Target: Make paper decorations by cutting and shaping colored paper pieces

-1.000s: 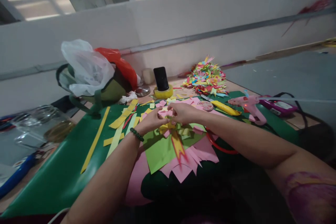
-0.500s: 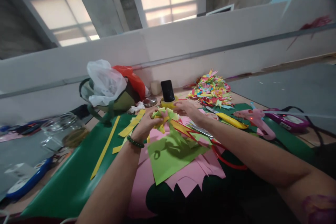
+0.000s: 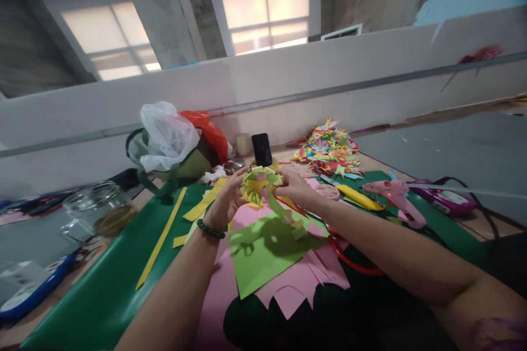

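Between my two hands I hold a yellow-and-green paper flower [image 3: 256,186] with a pink centre, raised above the sheets. My left hand [image 3: 230,197] grips its left side, a dark green bead bracelet on the wrist. From the right, my right hand [image 3: 294,186] has its fingers closed on the flower's edge. A green paper strip [image 3: 280,205] hangs down below it. Underneath lies a light green paper sheet [image 3: 263,258] over cut pink paper [image 3: 288,299]. Scissors with red handles [image 3: 358,269] lie partly hidden under my right forearm.
A pink glue gun [image 3: 395,194] and a yellow cutter knife [image 3: 360,197] lie at right. Colourful paper pieces [image 3: 329,148] are heaped behind them. A phone [image 3: 262,149] stands at the back, a bag [image 3: 189,159] left of it. Yellow strips [image 3: 162,236] lie on the green mat [image 3: 102,279].
My right hand has come back to the flower and now grips its right side. The flower has turned to face me more, and the green strip hangs lower. The view has shifted slightly.
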Demonstrator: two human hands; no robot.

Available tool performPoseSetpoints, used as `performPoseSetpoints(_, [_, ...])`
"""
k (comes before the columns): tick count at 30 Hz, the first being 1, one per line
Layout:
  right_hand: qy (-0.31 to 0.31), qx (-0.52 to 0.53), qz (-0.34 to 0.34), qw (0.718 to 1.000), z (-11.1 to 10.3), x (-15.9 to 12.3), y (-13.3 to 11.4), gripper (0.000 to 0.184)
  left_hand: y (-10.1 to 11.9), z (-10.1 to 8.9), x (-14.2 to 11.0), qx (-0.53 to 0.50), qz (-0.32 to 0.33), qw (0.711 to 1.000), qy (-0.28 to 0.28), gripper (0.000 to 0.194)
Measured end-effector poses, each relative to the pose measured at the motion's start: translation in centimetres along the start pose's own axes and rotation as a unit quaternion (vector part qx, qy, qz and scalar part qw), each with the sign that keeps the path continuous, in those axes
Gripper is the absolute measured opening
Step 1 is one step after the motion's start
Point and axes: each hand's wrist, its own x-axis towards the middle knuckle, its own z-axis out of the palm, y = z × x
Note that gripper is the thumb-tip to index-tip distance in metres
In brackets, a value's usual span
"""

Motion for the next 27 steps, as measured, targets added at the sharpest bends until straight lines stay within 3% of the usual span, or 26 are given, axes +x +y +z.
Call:
performPoseSetpoints(8, [0.019, -0.057, -0.006, 0.998, 0.4, -0.2, 0.1, 0.045, -0.5, 0.3, 0.1, 0.076, 0.029, 0.996, -0.021, 0.032])
performPoseSetpoints(14, [0.013, -0.061, -0.016, 0.998, 0.4, -0.7, -0.6, 0.043, -0.4, 0.1, 0.2, 0.095, 0.039, 0.994, -0.035, 0.033])
performPoseSetpoints(16, [0.024, -0.061, -0.023, 0.998, 0.4, -0.8, -0.8, 0.04, -0.2, 0.2, 0.2, 0.094, 0.043, 0.995, -0.011, 0.035])
performPoseSetpoints(23, [0.047, -0.069, -0.029, 0.996, 0.6, -0.8, -0.7, 0.041, 0.3, 0.7, -0.1, 0.012, 0.031, 0.999, 0.017, 0.035])
performPoseSetpoints(27, [0.031, -0.054, -0.025, 0.998, 0.7, -1.0, -0.9, 0.044, 0.8, 0.3, -0.3, -0.024, 0.027, 0.999, 0.014, 0.047])
